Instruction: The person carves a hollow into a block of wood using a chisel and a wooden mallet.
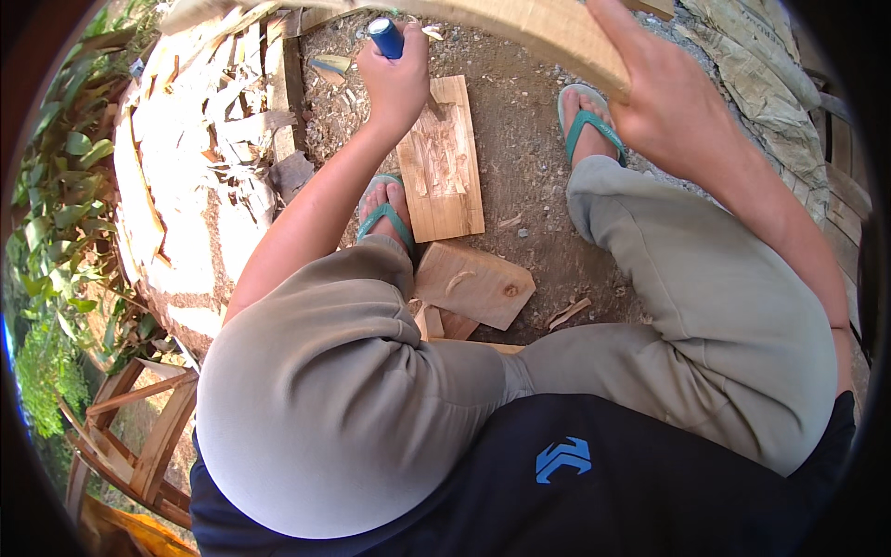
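Observation:
My left hand (397, 76) is closed around the blue handle of a chisel (386, 39), held upright with the blue end showing above the fist. Its dark blade reaches down to the far part of a wooden board (464, 209), whose upper face is cut away in a rough, splintered hollow. The board lies lengthwise on the ground beside my left foot. At the upper right my right hand (664, 107) grips the end of a thick, pale wooden bar (557, 42), raised close to the camera. The bar runs across the top toward the left; its far end is unclear.
Just nearer than the board, a wood block (478, 283) with a curled shaving on it rests over other offcuts. My sandalled feet (591, 130) stand on either side. Wood scraps (251, 130) cover the left, crumpled sacking (756, 84) lies right, and a wooden frame (153, 436) stands lower left.

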Demonstrator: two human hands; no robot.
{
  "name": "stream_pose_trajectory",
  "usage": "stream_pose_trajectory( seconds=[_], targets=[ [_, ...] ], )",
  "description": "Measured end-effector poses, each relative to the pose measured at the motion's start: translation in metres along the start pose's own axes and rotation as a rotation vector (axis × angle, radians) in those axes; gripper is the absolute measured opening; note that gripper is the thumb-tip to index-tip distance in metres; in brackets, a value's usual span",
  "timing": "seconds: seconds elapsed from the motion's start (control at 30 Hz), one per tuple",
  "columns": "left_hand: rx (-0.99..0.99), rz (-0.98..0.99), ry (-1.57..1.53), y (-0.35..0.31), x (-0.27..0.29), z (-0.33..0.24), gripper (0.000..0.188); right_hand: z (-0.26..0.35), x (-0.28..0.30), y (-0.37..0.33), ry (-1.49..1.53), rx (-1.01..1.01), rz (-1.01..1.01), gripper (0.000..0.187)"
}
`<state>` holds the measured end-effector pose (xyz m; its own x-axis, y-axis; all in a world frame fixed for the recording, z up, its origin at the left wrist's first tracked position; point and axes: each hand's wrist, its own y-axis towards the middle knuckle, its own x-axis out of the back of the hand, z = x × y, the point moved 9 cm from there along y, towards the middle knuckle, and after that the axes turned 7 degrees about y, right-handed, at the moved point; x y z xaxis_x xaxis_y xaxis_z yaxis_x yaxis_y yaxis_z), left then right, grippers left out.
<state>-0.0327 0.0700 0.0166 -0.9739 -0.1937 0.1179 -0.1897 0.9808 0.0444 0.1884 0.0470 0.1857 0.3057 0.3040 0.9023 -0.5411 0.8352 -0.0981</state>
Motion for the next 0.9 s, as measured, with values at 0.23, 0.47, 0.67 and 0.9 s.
stream_pose_trajectory(
  seconds=[0.23,0.47,0.67,0.9],
  targets=[
    [0.032,-0.005,-0.041,0.01,-0.011,0.013,0.027,-0.003,0.035,0.005,-0.116,-0.042,-0.111,0.042],
    [0.167,0.158,0.146,0.032,-0.02,0.024,0.035,-0.028,0.004,0.019,-0.084,-0.069,-0.043,0.045],
    [0.257,0.079,0.291,0.062,0.003,0.081,0.036,-0.058,0.031,0.056,0.501,-0.371,-0.025,0.043],
    [0.218,-0.01,0.426,0.045,0.003,0.042,0.032,-0.083,-0.003,0.055,0.624,-0.395,0.092,0.053]
  ],
)
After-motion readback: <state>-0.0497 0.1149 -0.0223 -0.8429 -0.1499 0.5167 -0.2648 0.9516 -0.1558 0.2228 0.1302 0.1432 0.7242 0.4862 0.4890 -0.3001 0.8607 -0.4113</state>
